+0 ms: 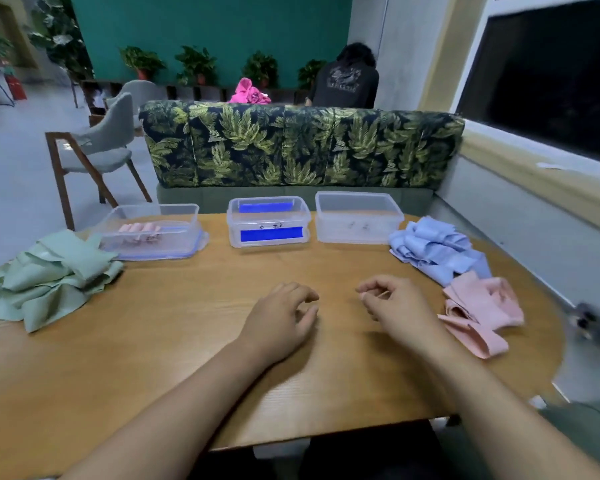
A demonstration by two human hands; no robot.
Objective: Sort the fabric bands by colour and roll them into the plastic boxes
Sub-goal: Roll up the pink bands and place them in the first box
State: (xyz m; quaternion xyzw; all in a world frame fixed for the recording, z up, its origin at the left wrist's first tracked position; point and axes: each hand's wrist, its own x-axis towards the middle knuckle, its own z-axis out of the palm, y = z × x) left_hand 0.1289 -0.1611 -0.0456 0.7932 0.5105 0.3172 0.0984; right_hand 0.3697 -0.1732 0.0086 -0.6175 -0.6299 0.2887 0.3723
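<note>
Here, left hand (281,317) and right hand (392,303) over the table (153,341), both softly curled, holding nothing.
Tiny writing on the middle box (269,224), too blurry to read.

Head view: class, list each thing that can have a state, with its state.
Left box: open, pink rolls inside.
Middle box: open.
Right box: open, looks empty.
Green bands: loose heap.
Blue bands: loose heap.
Pink bands: loose heap.
Left hand: loosely curled, empty.
Right hand: loosely curled, empty.
</note>
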